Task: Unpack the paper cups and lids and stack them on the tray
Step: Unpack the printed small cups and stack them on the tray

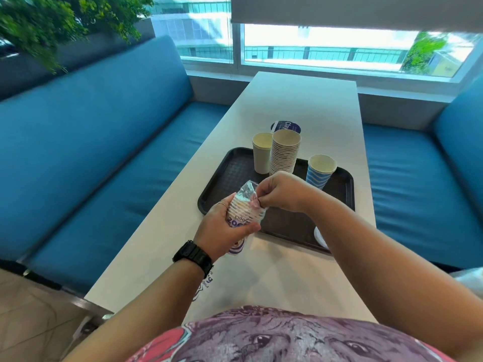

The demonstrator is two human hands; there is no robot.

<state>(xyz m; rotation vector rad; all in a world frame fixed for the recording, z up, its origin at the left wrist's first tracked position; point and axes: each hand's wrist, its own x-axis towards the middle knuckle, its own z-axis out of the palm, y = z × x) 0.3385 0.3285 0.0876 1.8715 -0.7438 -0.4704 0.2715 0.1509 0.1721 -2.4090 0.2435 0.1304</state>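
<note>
Head view looks down at a long white table point(300, 105) with blue benches on both sides. Starting on the left, the left hand point(222, 226) is wrapped around a pack of paper cups point(244, 212) in clear plastic, held just above the near left edge of the tray. The pack is long and leans: its wrapped top end points up and away from the person, and its bottom end points down toward the table, poking out under the hand. A black watch point(193, 256) sits on that wrist. Next to it, the right hand point(281, 192) has its fingers curled and pinches the loose plastic at the top end of the pack. Behind the hands lies a black tray point(224, 176). On it stand a plain cream cup stack point(262, 155), then a tall stack of cups point(285, 152) touching it, and farther right a blue striped cup point(320, 171) standing apart. All three stand upright with their open mouths up. The right arm hides the near right part of the tray, where a bit of something white point(320, 237) peeks out. Past the tray, a round blue label point(287, 126) shows behind the tall stack.
</note>
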